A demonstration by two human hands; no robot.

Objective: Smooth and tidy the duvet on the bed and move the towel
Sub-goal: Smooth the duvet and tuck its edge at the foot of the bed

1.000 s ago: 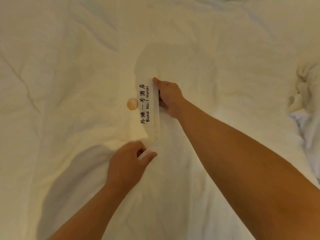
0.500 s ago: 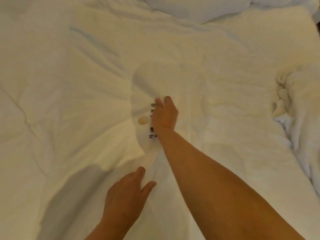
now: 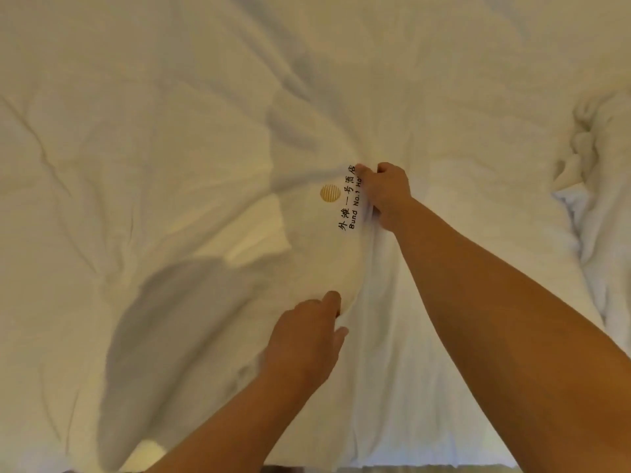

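Note:
The white duvet (image 3: pixel 170 148) covers the whole bed and is creased, with a round gold logo (image 3: pixel 330 193) and black hotel lettering near the middle. My right hand (image 3: pixel 386 196) is closed on a raised fold of the duvet just right of the lettering, hiding the end of it. My left hand (image 3: pixel 307 339) is lower on the same fold, which is pinched between forefinger and thumb. A crumpled white towel (image 3: pixel 601 158) lies in a heap at the right edge, apart from both hands.
Creases fan out across the duvet from my right hand. A grey shadow (image 3: pixel 177 329) falls on the lower left. The foot edge of the bed (image 3: pixel 375 467) runs along the bottom of the view.
My right hand was flat over the lettering half a second ago and now grips the fold beside it, so the lettering shows again. My left hand has closed back on the lower fold.

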